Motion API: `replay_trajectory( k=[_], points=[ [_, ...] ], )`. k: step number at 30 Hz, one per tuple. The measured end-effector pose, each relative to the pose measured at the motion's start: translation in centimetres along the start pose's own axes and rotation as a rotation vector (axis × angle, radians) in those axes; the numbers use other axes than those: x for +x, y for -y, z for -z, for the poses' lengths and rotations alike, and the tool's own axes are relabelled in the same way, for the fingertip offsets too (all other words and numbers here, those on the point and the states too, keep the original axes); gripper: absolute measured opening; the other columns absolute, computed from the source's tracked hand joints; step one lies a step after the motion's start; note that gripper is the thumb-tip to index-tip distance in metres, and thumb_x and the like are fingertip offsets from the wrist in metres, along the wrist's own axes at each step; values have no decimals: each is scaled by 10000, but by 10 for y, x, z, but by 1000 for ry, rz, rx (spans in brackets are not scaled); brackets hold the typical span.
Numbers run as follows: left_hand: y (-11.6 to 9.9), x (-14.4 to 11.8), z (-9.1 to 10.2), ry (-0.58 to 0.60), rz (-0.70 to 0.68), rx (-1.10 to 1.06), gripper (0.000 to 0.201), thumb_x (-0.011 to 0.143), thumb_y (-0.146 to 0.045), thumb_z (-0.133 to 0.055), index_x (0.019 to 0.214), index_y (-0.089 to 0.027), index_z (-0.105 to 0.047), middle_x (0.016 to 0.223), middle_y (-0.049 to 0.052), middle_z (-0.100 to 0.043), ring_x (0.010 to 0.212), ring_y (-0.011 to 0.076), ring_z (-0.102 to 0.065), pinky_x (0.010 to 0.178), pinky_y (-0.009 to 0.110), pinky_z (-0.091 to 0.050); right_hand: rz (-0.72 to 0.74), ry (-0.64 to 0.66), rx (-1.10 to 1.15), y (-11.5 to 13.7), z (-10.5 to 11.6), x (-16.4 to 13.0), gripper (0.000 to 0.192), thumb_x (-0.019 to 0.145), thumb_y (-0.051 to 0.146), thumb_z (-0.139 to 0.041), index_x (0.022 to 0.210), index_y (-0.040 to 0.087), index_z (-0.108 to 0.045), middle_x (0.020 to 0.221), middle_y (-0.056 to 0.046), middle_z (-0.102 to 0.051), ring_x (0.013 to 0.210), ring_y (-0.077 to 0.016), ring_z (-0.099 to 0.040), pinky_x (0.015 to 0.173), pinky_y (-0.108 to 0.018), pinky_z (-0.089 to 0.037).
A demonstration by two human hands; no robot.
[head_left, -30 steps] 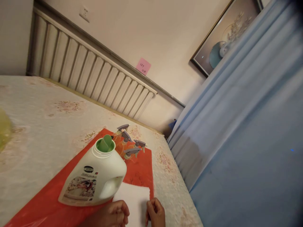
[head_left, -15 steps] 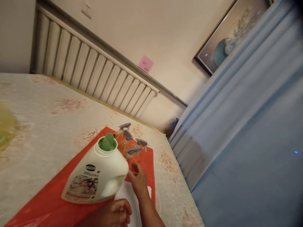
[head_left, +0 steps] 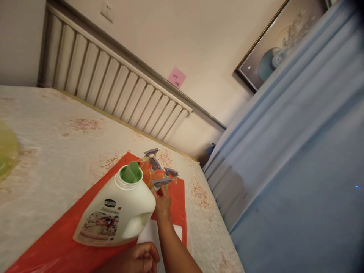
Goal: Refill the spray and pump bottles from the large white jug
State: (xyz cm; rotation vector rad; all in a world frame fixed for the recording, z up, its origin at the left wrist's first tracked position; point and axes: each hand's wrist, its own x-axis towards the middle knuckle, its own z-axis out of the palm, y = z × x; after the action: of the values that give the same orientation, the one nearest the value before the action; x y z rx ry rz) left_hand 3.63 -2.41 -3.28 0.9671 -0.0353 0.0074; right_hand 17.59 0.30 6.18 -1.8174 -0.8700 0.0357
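Note:
A large white detergent jug (head_left: 125, 204) with a green inner spout (head_left: 131, 172) stands uncapped on a red plastic sheet (head_left: 65, 223). Behind and to its right are several spray bottles with grey trigger heads, partly hidden by the jug. At the nearest spray bottle (head_left: 156, 186), the fingers of my right hand (head_left: 163, 203) close around the part below the trigger. My left hand (head_left: 143, 258) rests low in front of the jug with its fingers curled in, and nothing shows in them. A white sheet (head_left: 178, 230) lies beneath my right forearm.
A floral cloth (head_left: 51, 151) covers the table. A translucent yellow object (head_left: 7, 151) is cut off at the left edge. Beyond the table are a radiator (head_left: 113, 83) and a wall with a pink note (head_left: 176, 77). A blue curtain (head_left: 273, 159) hangs at the right.
My right hand has moved forward from beside the jug to the nearest spray bottle, and its fingers have closed there. My left hand stays nearly in place, fingers still curled.

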Motion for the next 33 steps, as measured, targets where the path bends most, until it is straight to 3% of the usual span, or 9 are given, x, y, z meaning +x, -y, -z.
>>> replay_trajectory(
  k=[9, 17, 22, 25, 30, 33],
  points=[
    [0, -1, 0, 4, -4, 13, 405, 708, -498, -775, 907, -178, -627, 832, 45, -692, 727, 186, -673, 661, 308, -494, 18, -49, -18, 0, 19, -6, 207, 775, 378, -632, 816, 184, -689, 750, -22, -715, 672, -172, -625, 689, -268, -479],
    [0, 2, -5, -7, 2, -106, 440, 713, -517, -767, 974, -201, -607, 817, 39, -684, 702, 212, -691, 658, 338, -500, 17, -86, 28, 14, 60, -10, 238, 789, 391, -633, 878, 178, -693, 792, -23, -727, 709, -177, -641, 703, -265, -490],
    [-9, -4, -13, -108, -23, -273, 576, 793, -508, -696, 1259, -236, -493, 1025, 98, -689, 898, 295, -706, 767, 415, -505, 2, -106, 85, 27, 101, -23, 271, 792, 409, -635, 870, 157, -698, 792, -21, -718, 749, -177, -635, 717, -260, -491],
    [-13, -5, -14, -143, -29, -356, 678, 774, -518, -707, 1333, -263, -421, 1184, 134, -640, 984, 327, -688, 832, 460, -489, -36, -96, 170, 30, 123, -40, 293, 782, 414, -668, 894, 147, -712, 830, -43, -730, 800, -196, -650, 741, -276, -503],
    [-18, -3, -16, -101, -64, -436, 612, 781, -574, -670, 1296, -300, -487, 1350, 116, -552, 1094, 347, -639, 878, 474, -463, -110, -18, 275, 32, 142, -74, 295, 803, 395, -677, 966, 157, -734, 965, -93, -753, 929, -246, -676, 829, -330, -515],
    [-21, -5, -20, -31, -87, -485, 565, 814, -521, -655, 1316, -321, -490, 1356, 92, -559, 1162, 345, -590, 894, 490, -457, -127, 44, 270, 41, 142, -90, 275, 789, 383, -695, 939, 158, -747, 928, -91, -758, 909, -259, -681, 820, -346, -524]
  ],
)
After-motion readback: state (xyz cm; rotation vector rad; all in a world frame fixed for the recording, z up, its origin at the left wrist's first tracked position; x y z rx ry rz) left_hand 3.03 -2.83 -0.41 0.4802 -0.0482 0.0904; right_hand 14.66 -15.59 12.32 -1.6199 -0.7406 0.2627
